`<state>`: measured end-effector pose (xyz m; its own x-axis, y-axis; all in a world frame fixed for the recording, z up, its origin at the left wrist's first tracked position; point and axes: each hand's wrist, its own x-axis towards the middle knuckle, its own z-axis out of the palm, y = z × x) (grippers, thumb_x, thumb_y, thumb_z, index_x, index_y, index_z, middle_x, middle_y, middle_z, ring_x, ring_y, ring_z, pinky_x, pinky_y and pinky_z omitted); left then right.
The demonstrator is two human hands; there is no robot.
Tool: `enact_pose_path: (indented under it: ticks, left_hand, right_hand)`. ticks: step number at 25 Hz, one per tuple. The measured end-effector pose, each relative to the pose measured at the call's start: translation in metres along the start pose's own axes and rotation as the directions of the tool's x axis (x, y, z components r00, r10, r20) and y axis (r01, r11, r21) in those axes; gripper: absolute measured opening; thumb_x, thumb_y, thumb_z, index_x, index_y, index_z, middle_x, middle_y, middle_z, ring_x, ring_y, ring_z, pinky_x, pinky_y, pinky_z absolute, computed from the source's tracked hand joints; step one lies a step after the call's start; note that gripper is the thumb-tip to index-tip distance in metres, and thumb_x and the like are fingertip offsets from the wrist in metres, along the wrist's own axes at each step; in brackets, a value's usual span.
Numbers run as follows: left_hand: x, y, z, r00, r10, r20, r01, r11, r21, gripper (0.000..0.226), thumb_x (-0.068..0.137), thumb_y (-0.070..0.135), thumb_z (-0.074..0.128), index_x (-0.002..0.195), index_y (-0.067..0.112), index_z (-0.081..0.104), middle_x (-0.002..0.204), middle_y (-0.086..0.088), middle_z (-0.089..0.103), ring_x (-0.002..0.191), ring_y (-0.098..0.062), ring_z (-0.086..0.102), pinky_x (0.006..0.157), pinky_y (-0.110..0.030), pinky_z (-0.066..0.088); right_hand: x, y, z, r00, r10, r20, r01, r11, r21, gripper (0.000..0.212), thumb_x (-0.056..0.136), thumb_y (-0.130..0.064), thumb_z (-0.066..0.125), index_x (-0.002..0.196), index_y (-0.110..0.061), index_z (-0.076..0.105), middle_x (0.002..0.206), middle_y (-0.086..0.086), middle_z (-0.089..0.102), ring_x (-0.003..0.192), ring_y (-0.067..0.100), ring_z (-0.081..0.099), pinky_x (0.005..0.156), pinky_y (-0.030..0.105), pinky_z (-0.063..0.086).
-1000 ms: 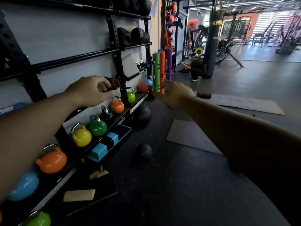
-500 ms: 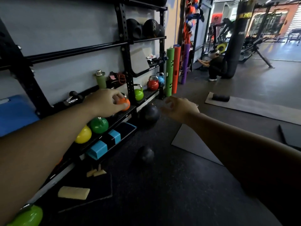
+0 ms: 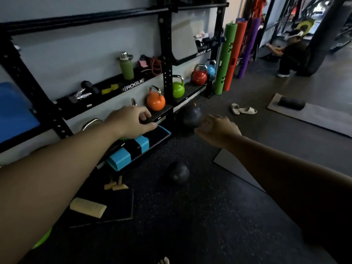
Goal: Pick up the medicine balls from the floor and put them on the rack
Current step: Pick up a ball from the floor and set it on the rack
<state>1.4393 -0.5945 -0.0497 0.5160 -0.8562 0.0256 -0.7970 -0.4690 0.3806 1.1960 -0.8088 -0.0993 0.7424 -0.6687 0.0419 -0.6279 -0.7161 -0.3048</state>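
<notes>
Head view, the only camera. I see both bare arms stretched forward over the dark rubber floor (image 3: pixel 200 216). My left hand (image 3: pixel 131 121) sits in front of the lower shelf edge of the black rack (image 3: pixel 165 60), knuckles up, fingers loosely curled, grip empty; whether the fingertips touch the shelf I cannot tell. My right hand (image 3: pixel 217 128) is out in the open, fingers relaxed and slightly apart, grip holding nothing.

Two dark medicine balls are on the floor. The far medicine ball (image 3: pixel 190 116) lies just below the rack's shelf edge, by the upright, with my right hand overlapping its right side in the picture; contact cannot be judged. The near medicine ball (image 3: pixel 179 172) lies in the open between my forearms, well apart from both hands.

On the rack's low shelf: an orange kettlebell (image 3: pixel 155 100), a green kettlebell (image 3: pixel 178 88), a red kettlebell (image 3: pixel 199 75) and a blue kettlebell (image 3: pixel 210 68). The shelf above carries a green bottle (image 3: pixel 126 66) and coiled cords. Under the shelf is a blue-and-black block (image 3: pixel 129 151).

A green tube (image 3: pixel 224 58), an orange tube (image 3: pixel 235 54) and a purple tube (image 3: pixel 247 48) stand at the rack's far end. A pair of slides (image 3: pixel 242 109) lies on the floor beyond, near a grey mat (image 3: pixel 314 119).
</notes>
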Motion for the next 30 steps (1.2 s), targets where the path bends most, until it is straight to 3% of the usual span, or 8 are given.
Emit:
enact_pose_path:
  ticks: [3,6,14,19,23,27,30]
  left_hand:
    - [0.070,-0.036,0.025,1.000,0.006,0.018,-0.006,1.000,0.000,0.047,0.083,0.072,0.073,0.118,0.042,0.067,0.110,0.021,0.064,0.098,-0.009,0.060,0.070,-0.023,0.041]
    - [0.128,-0.065,0.047,0.996,-0.021,0.085,0.020,1.000,0.013,0.048,0.086,0.072,0.072,0.121,0.039,0.066,0.115,0.018,0.064,0.101,-0.011,0.061,0.076,-0.031,0.045]
    - [0.256,-0.099,0.127,0.983,-0.076,0.168,0.072,0.997,0.028,0.050,0.087,0.069,0.071,0.123,0.034,0.069,0.117,0.015,0.065,0.084,-0.003,0.057,0.074,-0.028,0.041]
    - [0.329,-0.127,0.188,0.954,-0.244,0.176,0.249,0.969,-0.008,0.049,0.090,0.064,0.073,0.126,0.031,0.069,0.124,0.011,0.068,0.106,-0.013,0.063,0.088,-0.033,0.048]
    - [0.370,-0.160,0.269,0.902,-0.365,0.232,0.387,0.920,-0.057,0.053,0.090,0.067,0.071,0.131,0.035,0.067,0.126,0.015,0.066,0.109,-0.010,0.061,0.093,-0.036,0.052]
    - [0.395,-0.206,0.385,0.832,-0.414,0.370,0.458,0.888,-0.037,0.052,0.090,0.070,0.068,0.128,0.036,0.067,0.128,0.014,0.063,0.110,-0.009,0.060,0.087,-0.034,0.048]
    - [0.413,-0.246,0.489,0.773,-0.430,0.466,0.498,0.867,-0.025,0.051,0.090,0.070,0.068,0.128,0.037,0.067,0.128,0.013,0.063,0.117,-0.012,0.063,0.096,-0.035,0.052]
  right_hand:
    - [0.062,0.013,0.031,0.997,0.038,0.073,-0.036,0.999,-0.021,0.063,0.086,-0.075,0.048,0.136,-0.037,0.056,0.140,0.002,0.056,0.130,0.032,0.050,0.093,0.047,0.042]
    - [0.113,0.026,0.056,0.993,0.054,0.103,-0.052,0.999,-0.016,0.071,0.087,-0.077,0.046,0.145,-0.037,0.049,0.146,0.005,0.054,0.134,0.034,0.047,0.100,0.049,0.042]
    - [0.265,0.066,0.143,0.984,0.003,0.180,-0.009,0.999,0.031,0.072,0.090,-0.076,0.049,0.148,-0.033,0.047,0.148,0.007,0.053,0.136,0.033,0.046,0.105,0.050,0.040]
    - [0.373,0.095,0.201,0.957,-0.089,0.277,0.076,0.995,0.057,0.072,0.091,-0.075,0.049,0.149,-0.033,0.045,0.150,0.006,0.052,0.137,0.032,0.046,0.106,0.050,0.039]
    - [0.429,0.132,0.280,0.917,-0.105,0.385,0.085,0.994,0.069,0.074,0.089,-0.077,0.047,0.148,-0.033,0.046,0.149,0.005,0.053,0.136,0.032,0.047,0.104,0.051,0.041]
    - [0.450,0.176,0.400,0.839,-0.038,0.542,0.008,0.998,0.058,0.075,0.089,-0.078,0.046,0.149,-0.034,0.044,0.149,0.005,0.052,0.134,0.033,0.047,0.103,0.049,0.042]
    - [0.461,0.213,0.499,0.796,0.033,0.604,-0.056,0.998,0.020,0.076,0.089,-0.079,0.046,0.150,-0.034,0.043,0.151,0.004,0.051,0.136,0.032,0.047,0.104,0.049,0.041]
